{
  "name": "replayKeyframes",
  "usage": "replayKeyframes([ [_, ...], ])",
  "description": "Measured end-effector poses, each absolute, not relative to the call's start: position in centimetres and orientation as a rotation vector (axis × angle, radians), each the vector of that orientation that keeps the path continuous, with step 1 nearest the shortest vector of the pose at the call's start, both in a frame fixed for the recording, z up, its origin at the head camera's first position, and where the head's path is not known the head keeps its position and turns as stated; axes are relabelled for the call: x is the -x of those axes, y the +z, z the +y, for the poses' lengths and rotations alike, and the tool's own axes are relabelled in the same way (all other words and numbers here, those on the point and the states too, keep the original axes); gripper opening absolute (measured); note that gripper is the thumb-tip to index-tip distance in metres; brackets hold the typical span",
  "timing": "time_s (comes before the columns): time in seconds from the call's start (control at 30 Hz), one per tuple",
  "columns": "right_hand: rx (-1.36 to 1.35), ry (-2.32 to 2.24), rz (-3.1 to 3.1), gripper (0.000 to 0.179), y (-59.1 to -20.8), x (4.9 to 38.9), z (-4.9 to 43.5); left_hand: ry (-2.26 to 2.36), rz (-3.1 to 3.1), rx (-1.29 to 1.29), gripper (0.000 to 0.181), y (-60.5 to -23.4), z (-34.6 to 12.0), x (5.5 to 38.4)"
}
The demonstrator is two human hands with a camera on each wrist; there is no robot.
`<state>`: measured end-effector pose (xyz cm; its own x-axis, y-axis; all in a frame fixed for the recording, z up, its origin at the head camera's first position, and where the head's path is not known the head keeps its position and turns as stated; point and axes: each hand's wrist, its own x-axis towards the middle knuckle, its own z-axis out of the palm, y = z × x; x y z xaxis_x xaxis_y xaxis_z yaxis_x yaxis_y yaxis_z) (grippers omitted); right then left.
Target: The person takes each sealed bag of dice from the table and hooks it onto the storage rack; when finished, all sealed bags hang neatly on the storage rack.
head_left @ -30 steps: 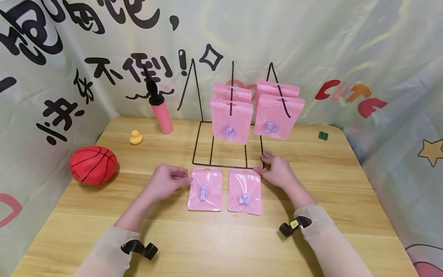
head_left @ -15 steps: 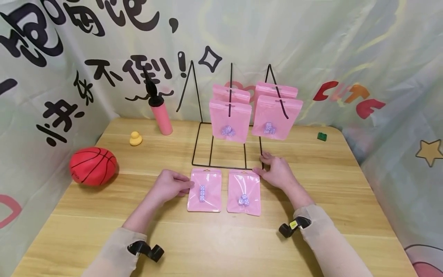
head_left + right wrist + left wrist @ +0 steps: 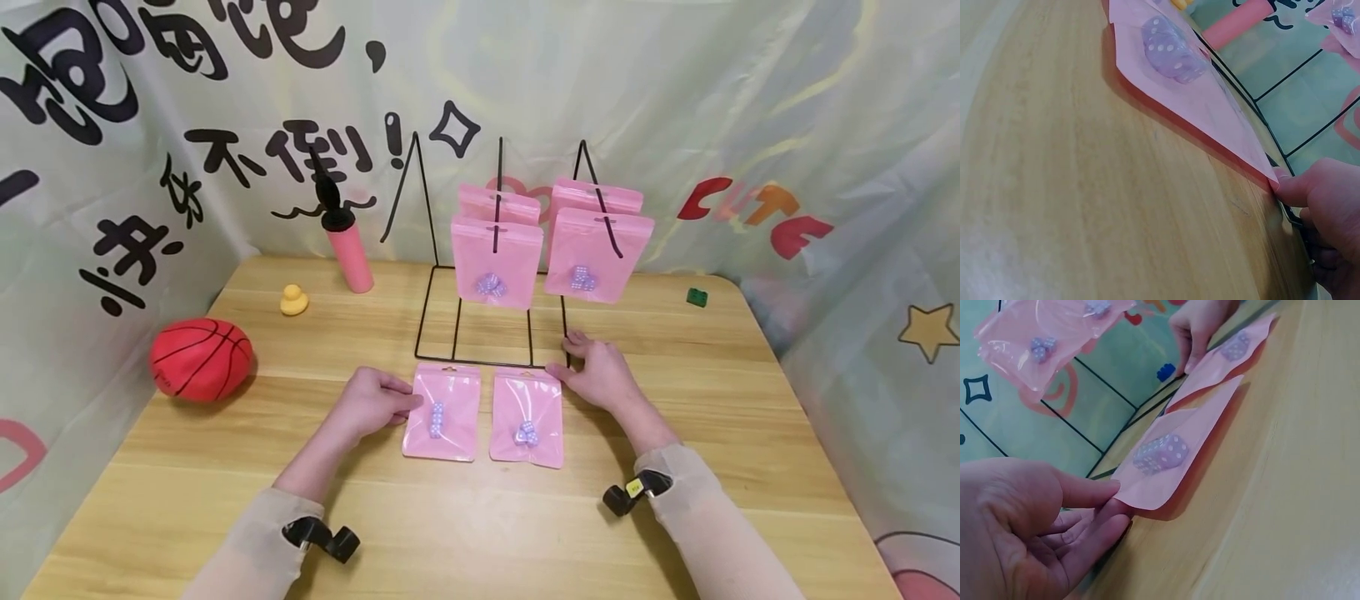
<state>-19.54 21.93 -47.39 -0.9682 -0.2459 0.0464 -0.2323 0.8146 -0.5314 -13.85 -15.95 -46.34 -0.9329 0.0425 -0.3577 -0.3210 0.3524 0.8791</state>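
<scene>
Left hand (image 3: 372, 402) pinches left bag (image 3: 456, 417) by side edge, just in front of rack (image 3: 457, 329), probably keeping hang hole (image 3: 449, 369) free. Right hand (image 3: 602, 372) pinches rack's near right corner, likely steadying it. Right bag (image 3: 517, 407) lies between hands.

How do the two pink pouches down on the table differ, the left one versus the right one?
The left pouch holds lined-up dice; the right pouch holds clustered dice. The left hand pinches the left pouch's side edge, while the right hand has its thumb at the right pouch's top corner. Both are pink and in front of the black wire rack.
</scene>
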Motion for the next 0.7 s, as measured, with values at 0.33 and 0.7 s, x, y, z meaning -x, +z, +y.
replayKeyframes([
  [0.33,0.386,-0.864,2.970,0.063,-47.4,19.6,21.9,1.662,2.384,0.040,0.017,-45.6,-16.8,14.0],
  [0.7,0.405,-0.861,2.991,0.062,-47.5,19.4,21.8,1.590,2.618,-0.179,0.009,-42.4,-17.8,13.9],
])
